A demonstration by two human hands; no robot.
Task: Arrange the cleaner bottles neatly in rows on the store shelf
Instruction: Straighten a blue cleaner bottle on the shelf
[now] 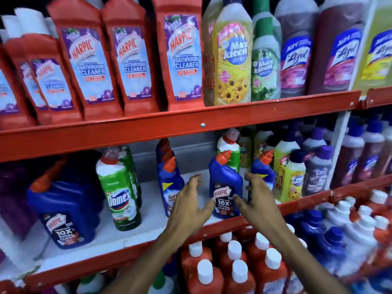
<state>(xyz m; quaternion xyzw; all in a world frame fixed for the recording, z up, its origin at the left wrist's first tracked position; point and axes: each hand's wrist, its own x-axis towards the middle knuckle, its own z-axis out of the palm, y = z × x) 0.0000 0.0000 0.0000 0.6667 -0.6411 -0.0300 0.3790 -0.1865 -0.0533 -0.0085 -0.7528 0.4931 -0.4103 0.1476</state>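
A single wide-angle head view faces the red store shelf (191, 126) from close up, looking forward and slightly down at the middle tier, with the tiers above and below bowed toward the frame edges and both forearms entering from below.

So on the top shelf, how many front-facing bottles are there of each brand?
Harpic bathroom cleaner, red: 6
Max Kleen: 2
Lizol: 3
Total: 11, not counting bottles partly hidden behind these.
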